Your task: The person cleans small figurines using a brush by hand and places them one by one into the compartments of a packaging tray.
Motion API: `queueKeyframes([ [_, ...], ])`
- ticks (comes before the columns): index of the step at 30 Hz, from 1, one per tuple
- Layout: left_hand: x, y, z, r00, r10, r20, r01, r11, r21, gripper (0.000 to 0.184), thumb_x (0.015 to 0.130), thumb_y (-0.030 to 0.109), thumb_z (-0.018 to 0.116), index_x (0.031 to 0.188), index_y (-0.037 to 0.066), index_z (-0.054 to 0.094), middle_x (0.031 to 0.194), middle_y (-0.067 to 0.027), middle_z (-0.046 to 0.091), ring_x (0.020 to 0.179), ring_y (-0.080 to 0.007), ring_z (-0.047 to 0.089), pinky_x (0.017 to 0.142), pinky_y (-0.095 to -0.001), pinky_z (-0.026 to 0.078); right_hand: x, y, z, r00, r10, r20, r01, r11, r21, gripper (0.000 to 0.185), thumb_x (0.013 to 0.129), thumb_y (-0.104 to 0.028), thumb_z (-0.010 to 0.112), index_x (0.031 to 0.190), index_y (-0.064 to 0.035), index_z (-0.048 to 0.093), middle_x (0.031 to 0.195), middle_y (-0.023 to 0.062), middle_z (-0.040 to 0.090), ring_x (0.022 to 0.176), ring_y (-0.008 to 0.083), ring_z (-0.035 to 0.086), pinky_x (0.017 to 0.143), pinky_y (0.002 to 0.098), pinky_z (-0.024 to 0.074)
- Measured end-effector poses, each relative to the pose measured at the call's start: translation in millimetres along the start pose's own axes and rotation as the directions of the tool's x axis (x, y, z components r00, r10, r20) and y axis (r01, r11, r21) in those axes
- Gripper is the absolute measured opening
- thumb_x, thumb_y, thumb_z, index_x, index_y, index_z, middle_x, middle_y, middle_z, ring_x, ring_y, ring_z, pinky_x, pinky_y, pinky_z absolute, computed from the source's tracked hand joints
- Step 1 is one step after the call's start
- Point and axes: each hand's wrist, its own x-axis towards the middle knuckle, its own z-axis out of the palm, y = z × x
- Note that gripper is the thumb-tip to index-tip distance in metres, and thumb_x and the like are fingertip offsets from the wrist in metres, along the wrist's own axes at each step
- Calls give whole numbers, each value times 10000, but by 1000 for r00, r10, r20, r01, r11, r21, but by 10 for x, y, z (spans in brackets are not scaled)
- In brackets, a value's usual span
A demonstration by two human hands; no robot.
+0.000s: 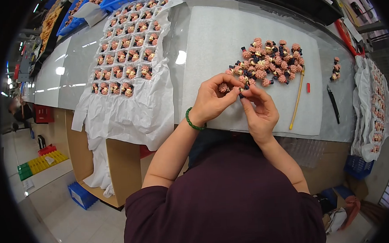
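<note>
My left hand (217, 98), with a green braided bracelet (193, 120) at its wrist, and my right hand (260, 113) meet over the white foam sheet (204, 43). Between their fingertips is a small figurine (242, 93) with dark blue and pinkish parts, mostly hidden by the fingers. Both hands are closed in a pinch on it. Just beyond them lies a pile of similar figurines (272, 59) with bumpy pink hair and dark blue parts. To the right of the pile are a thin yellowish stick (297, 99) and a small red piece (308, 88).
On the left, a divided tray (131, 57) lined with white paper holds rows of figurines. A black pen-like tool (333, 104) and a few figurines (335, 69) lie at right. A second paper-lined tray (376, 109) stands at the far right; blue bins (122, 0) line the back.
</note>
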Motion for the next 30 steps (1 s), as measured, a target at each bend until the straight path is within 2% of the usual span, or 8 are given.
queueKeyframes([
  [3,-16,-47,-24,999,50,7,-51,983,179,85,766,5,538,850,-5,529,848,-45,574,680,-37,475,599,-162,391,13,-29,36,994,-111,18,112,989,-98,303,717,111,540,1002,17,506,874,95,545,802,142,549,706,230,449],
  [8,-21,22,-8,999,-24,-29,30,969,243,56,795,39,497,817,-4,527,801,-48,575,657,-45,474,570,-164,384,13,-30,45,991,-132,22,134,985,-112,290,713,110,545,985,16,511,851,100,548,781,146,552,696,227,450],
  [11,25,41,-40,991,-97,-90,92,994,-59,115,831,91,449,878,-1,500,849,-77,564,641,-78,481,554,-178,382,-4,-38,53,993,-118,1,118,988,-102,276,713,106,550,971,14,514,838,95,552,785,148,550,699,228,448],
  [12,31,38,-39,991,-97,-89,92,994,-60,115,831,91,449,878,-1,500,849,-77,564,641,-78,481,554,-178,382,-7,-36,41,993,-119,1,118,988,-103,276,713,106,550,971,14,514,838,95,552,785,148,550,699,228,448],
  [15,43,24,-29,989,21,-144,-58,963,-262,163,865,129,400,933,-4,466,923,-96,541,661,-103,508,584,-187,411,-10,-26,-4,990,-126,57,133,981,-144,291,742,103,522,1018,30,467,924,98,517,870,152,526,769,242,425],
  [20,42,17,57,983,114,-145,-140,972,-186,165,855,87,421,993,-3,415,985,-114,514,777,-146,541,684,-221,440,45,-30,7,984,-178,-23,172,970,-170,268,755,90,507,1013,28,463,945,94,504,876,145,520,769,234,420],
  [23,14,63,43,992,93,-91,-106,984,-147,180,814,2,460,992,-23,443,983,-112,527,862,-167,548,758,-252,449,41,-38,-14,997,-12,-74,16,998,56,252,768,75,494,1013,26,459,973,86,488,886,140,514,771,230,416],
  [30,-6,7,35,995,84,-51,-84,996,5,252,758,-55,520,1008,-36,504,990,-108,537,893,-164,542,778,-258,456,37,-50,-1,996,-2,-85,10,995,99,235,769,60,509,999,27,470,981,74,477,878,121,500,754,225,426],
])
